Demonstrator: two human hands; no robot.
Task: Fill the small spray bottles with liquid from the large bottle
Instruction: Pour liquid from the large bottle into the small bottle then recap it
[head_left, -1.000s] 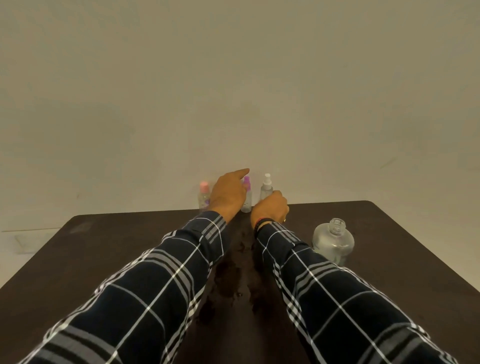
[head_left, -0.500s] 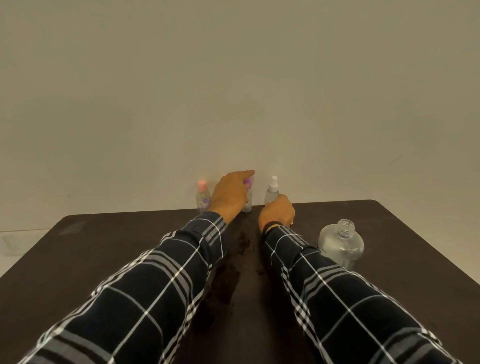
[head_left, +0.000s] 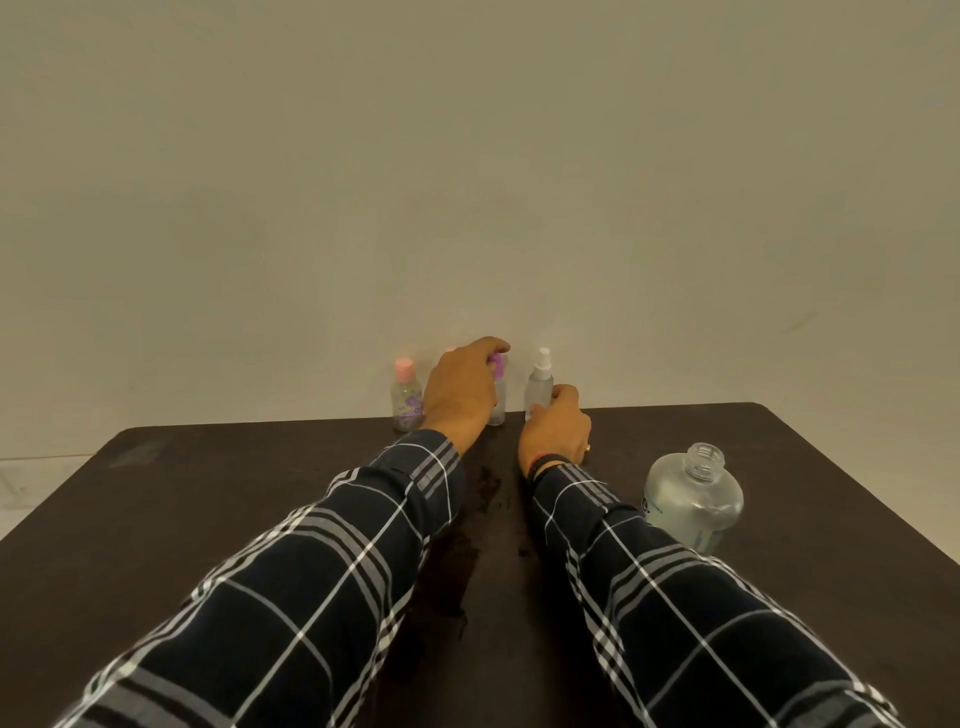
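Several small bottles stand in a row at the table's far edge. My left hand is wrapped around the purple-capped spray bottle, hiding most of it. My right hand grips the lower part of the clear spray bottle with the white nozzle. A pink-capped bottle stands free at the left of the row, and another pink cap peeks out behind my left hand. The large clear bottle stands uncapped to the right of my right arm.
The dark table has wet patches and droplets between my forearms. A plain wall rises just behind the bottles. The table's rounded corners lie at the far left and far right.
My left index finger, earlier stretched out over the purple-capped bottle, has curled down around it. My right hand has stayed on the white-nozzle bottle. The view has shifted slightly.
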